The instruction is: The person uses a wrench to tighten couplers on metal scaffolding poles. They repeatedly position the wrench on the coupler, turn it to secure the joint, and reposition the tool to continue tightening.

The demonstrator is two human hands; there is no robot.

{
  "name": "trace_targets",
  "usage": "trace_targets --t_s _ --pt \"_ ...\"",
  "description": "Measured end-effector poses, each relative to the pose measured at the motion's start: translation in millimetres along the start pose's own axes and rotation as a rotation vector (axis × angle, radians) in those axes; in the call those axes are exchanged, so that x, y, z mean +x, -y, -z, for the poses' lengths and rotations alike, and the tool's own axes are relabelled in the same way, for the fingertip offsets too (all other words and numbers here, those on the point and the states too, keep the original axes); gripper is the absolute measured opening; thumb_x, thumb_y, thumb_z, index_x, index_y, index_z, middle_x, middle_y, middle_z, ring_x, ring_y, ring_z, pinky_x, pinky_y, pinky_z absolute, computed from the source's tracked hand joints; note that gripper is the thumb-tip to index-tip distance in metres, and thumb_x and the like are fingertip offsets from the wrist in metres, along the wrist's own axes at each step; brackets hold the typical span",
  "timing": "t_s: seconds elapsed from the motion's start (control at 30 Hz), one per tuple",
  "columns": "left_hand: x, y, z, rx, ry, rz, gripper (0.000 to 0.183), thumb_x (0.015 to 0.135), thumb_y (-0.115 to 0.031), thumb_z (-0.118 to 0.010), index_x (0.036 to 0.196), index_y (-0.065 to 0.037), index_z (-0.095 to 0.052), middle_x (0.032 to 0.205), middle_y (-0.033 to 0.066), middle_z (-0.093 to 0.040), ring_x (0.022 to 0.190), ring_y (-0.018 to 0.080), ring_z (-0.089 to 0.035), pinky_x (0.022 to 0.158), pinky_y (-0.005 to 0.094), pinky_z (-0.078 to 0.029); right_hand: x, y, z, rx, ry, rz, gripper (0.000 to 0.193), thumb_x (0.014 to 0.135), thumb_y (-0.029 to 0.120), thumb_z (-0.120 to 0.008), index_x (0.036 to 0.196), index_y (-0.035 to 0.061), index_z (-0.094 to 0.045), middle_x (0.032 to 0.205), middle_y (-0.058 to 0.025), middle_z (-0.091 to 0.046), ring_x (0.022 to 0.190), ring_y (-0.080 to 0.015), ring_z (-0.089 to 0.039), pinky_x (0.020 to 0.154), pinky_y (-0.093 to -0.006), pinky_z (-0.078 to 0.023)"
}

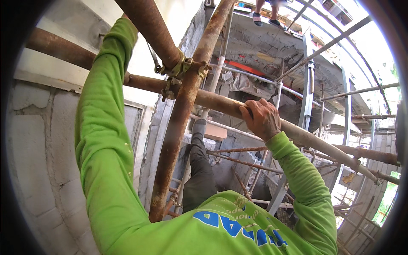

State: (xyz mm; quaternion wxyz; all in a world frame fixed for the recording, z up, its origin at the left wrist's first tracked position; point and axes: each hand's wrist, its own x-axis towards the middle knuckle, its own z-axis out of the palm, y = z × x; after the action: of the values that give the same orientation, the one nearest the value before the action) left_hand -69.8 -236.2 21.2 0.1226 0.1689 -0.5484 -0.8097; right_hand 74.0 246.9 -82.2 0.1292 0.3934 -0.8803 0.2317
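Just right of centre, the right hand (261,118) is wrapped over the sloping rusty pipe (219,102); upper left, the left hand (136,35) is mostly hidden, can't tell its grip. Snug full wrap's best imo.

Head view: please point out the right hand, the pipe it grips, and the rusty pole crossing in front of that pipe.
Right hand (262,120): head view, back of the hand.
Gripped pipe (219,103): head view, stretch left of the hand.
Rusty pole (180,127): head view, stretch below the crossing.
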Motion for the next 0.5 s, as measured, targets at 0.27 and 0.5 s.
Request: trace_targets --t_s 0.27,0.5 --pt "7.4 9.1 -29.1 -0.355 0.223 0.747 0.046 0.097 -0.038 -0.054 0.061 -0.013 -0.04 0.052 -0.0009 -0.038 0.05 0.0137 -0.04 0.049 0.026 -0.035 1.3 3.0 3.8 0.01 -0.006 -0.043 0.026 0.085 0.029 -0.064 0.073 0.0079 -0.056 0.064 -0.0085 -0.059 0.066 -0.0255 -0.058 0.063 -0.0398 -0.048" --pt "-13.2 -7.9 -29.5 -0.223 0.188 0.342 0.047 0.105 -0.034 -0.035 0.061 -0.017 -0.036 0.056 -0.0032 -0.035 0.054 0.0135 -0.034 0.051 0.0295 -0.034 0.8 2.9 5.7 -0.005 0.028 -0.046 0.027 0.086 0.029 -0.063 0.072 0.0073 -0.056 0.065 -0.0087 -0.06 0.066 -0.0253 -0.058 0.064 -0.04 -0.049"
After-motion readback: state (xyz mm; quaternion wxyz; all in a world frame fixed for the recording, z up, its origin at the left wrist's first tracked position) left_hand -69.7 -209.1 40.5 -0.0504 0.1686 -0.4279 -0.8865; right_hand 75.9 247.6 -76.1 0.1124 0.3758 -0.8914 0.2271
